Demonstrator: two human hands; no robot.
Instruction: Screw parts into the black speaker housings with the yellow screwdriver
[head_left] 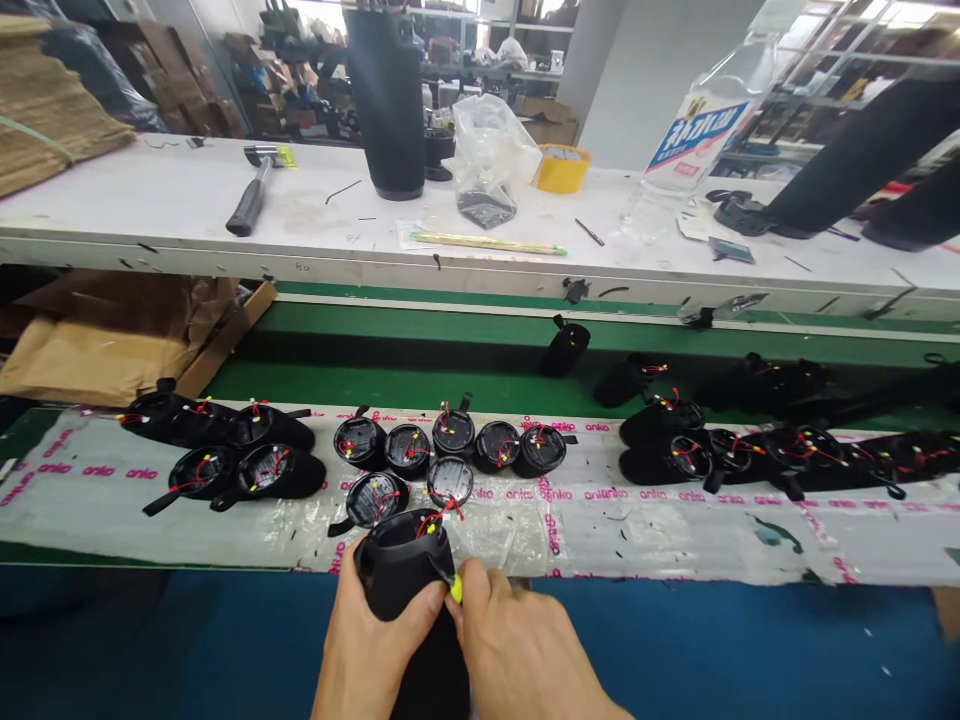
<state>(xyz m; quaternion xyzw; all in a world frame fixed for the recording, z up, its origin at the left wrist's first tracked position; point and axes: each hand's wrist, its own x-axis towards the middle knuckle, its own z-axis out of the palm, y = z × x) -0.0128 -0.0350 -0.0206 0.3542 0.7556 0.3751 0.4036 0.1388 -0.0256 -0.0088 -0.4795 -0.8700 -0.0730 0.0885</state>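
My left hand [367,645] is wrapped round a black fabric-covered cylinder [431,670], which looks like a speaker body. Its open end tilts up and away, and red wires [433,520] with small light connectors stick out of it. At the right side of the rim, my right hand [529,645] pinches a small tool with a yellow-green handle [456,588]. A dark, thin tip reaches from that handle to the rim; its exact kind is hard to make out. Just beyond, several similar black cylinders [375,497] stand with open ends up.
More wired cylinders lie at the left [274,468] and right [690,458] of the plastic-covered bench [585,530]. On the white shelf [315,215] are a hammer [251,200], yellow tape [564,168], a plastic bag [491,150] and a clear bottle [697,140]. Cardboard [97,360] sits left.
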